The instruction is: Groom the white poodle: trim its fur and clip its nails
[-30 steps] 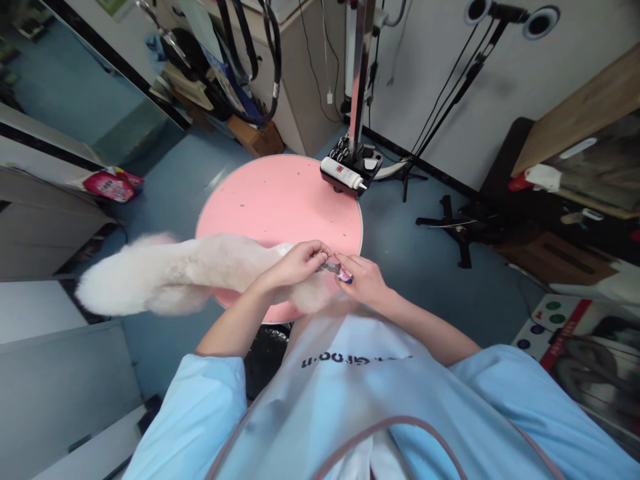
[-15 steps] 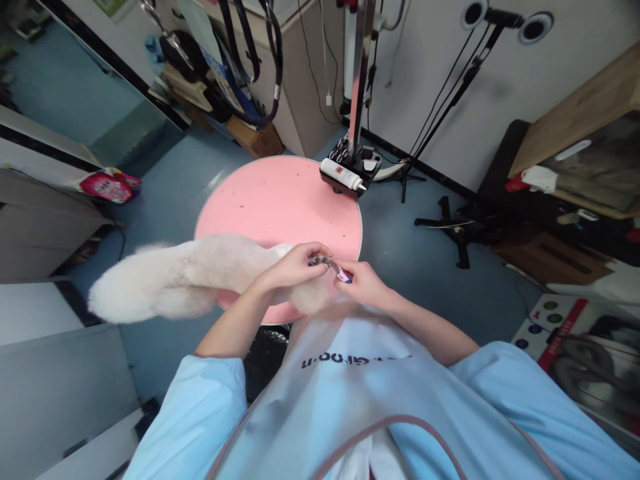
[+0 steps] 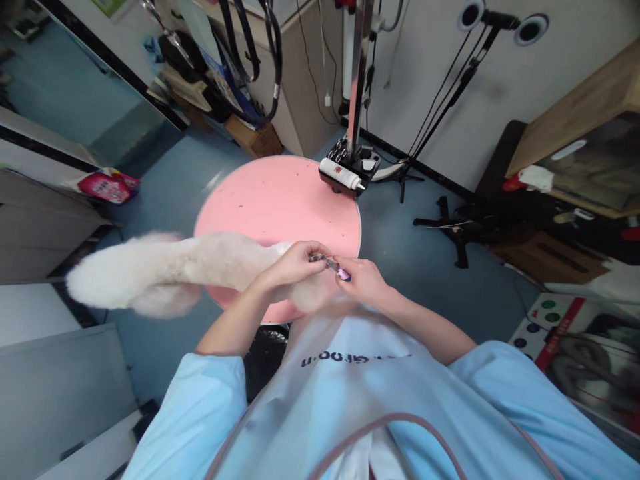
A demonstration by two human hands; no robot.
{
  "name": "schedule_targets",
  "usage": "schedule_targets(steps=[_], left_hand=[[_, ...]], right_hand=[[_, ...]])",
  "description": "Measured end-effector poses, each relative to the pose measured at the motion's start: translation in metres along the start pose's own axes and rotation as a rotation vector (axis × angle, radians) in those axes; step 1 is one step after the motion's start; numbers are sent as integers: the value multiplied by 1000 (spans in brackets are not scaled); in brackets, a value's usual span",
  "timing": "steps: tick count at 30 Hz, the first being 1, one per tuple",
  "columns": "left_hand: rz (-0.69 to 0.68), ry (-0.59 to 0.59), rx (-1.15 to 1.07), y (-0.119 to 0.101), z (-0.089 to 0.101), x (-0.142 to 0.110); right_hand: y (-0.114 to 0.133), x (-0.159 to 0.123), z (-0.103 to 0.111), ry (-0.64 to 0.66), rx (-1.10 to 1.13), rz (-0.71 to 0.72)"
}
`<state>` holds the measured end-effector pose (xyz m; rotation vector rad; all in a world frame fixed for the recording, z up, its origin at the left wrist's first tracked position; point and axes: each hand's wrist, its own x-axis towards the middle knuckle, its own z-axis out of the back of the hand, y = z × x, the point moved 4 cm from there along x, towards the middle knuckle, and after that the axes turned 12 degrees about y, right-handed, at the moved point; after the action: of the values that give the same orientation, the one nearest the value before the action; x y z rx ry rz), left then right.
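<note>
A white dog [image 3: 215, 257] with clipped fur is on the round pink table [image 3: 260, 193], its fluffy end reaching past the left edge. At the dog's near right end, my left hand [image 3: 295, 261] is closed round a paw [image 3: 317, 258], whose dark underside shows between thumb and fingers. Just right of it, my right hand [image 3: 367, 279] grips a small nail clipper [image 3: 343, 273] with a pinkish-purple handle. The clipper's metal end points left at the paw; I cannot tell whether it touches. Part of the paw is hidden by my fingers.
A black holder [image 3: 353, 163] at the table's far edge carries scissors and a white bottle [image 3: 341, 175]. Behind it rises a metal post [image 3: 357, 80]. A lamp stand [image 3: 455, 100] stands at right. Black hoses [image 3: 275, 67] hang at the back.
The dog's fluffy end has shifted left and slightly away from me. Both my hands stay almost in place at the paw, with the clipper tilted a little differently.
</note>
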<state>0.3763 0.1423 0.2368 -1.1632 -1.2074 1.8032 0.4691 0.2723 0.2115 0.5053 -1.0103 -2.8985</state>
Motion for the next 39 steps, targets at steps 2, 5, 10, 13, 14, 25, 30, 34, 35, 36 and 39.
schedule_targets(steps=[2,5,10,13,14,25,30,34,35,36,39], left_hand=[[-7,28,35,0,2,0],[-35,77,135,0,10,3],[-42,114,187,3,23,14],[-10,147,116,7,24,19],[-10,155,101,9,24,21],[-29,94,121,16,25,31],[-53,91,129,16,26,32],[-46,79,146,15,26,30],[-44,76,150,15,25,30],[-42,73,154,15,25,30],[-36,64,170,14,25,29]], right_hand=[[-4,1,-2,-8,-10,-15],[-9,2,-7,-49,3,-18],[-12,4,-14,-175,-81,32],[-11,7,-16,-241,-186,42],[-10,8,-16,-254,-210,38],[-2,17,-9,-265,-266,9],[1,20,-10,-218,-267,7],[3,20,-9,-169,-242,-17],[4,20,-8,-160,-245,-20],[5,20,-7,-149,-250,-26],[9,19,-4,-108,-258,-67]])
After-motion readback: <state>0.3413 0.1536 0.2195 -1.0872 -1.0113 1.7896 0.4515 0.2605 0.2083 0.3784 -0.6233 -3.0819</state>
